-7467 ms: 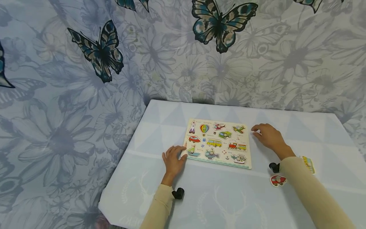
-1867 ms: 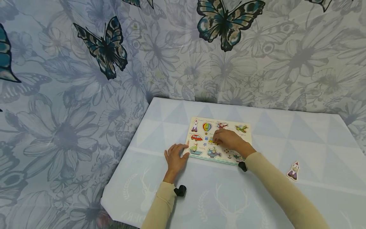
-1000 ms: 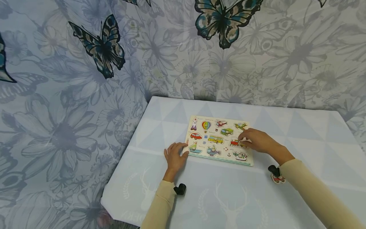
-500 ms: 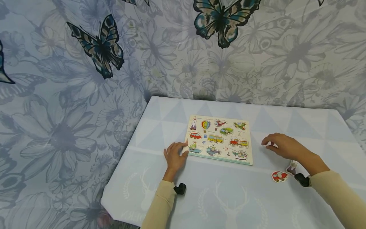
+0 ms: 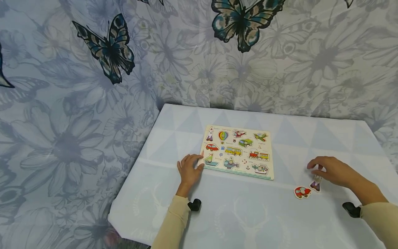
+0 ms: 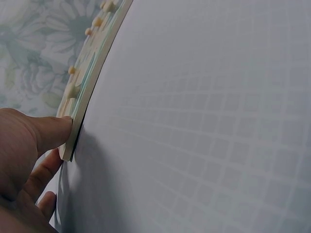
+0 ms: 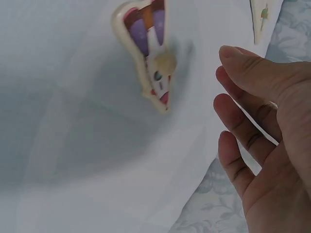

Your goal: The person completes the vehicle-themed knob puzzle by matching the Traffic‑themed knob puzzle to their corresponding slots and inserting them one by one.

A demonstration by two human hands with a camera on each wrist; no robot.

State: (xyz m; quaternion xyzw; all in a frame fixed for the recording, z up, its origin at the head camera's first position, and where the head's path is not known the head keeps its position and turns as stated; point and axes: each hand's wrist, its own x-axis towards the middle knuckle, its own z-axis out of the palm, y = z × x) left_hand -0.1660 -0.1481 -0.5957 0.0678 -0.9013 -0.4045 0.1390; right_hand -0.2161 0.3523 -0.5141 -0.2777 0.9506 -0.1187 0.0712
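Note:
A wooden puzzle board (image 5: 230,168) with pictures of vehicles lies on the table. My left hand (image 5: 188,171) grips its near left corner between thumb and fingers; the left wrist view shows the thumb (image 6: 56,131) on the board's edge. A rocket piece (image 5: 315,186) lies right of the board, partly covered by my right hand (image 5: 332,171) in the head view. The right wrist view shows that hand holding nothing, fingers loosely bent, apart from the rocket's knob (image 7: 165,63). Just left of the rocket is a red vehicle piece (image 5: 302,192).
A pale patterned cloth covers the table (image 5: 248,214). Behind it and to the left hangs a floral and butterfly curtain (image 5: 186,69). Small knobs (image 6: 97,22) stand up from the board. Black wrist cameras (image 5: 195,204) jut from both sleeves.
My right hand has gone from over the board to the right, now over the rocket piece. A yellow piece seen at the right 7.5 seconds ago is gone from there. My left hand stays put.

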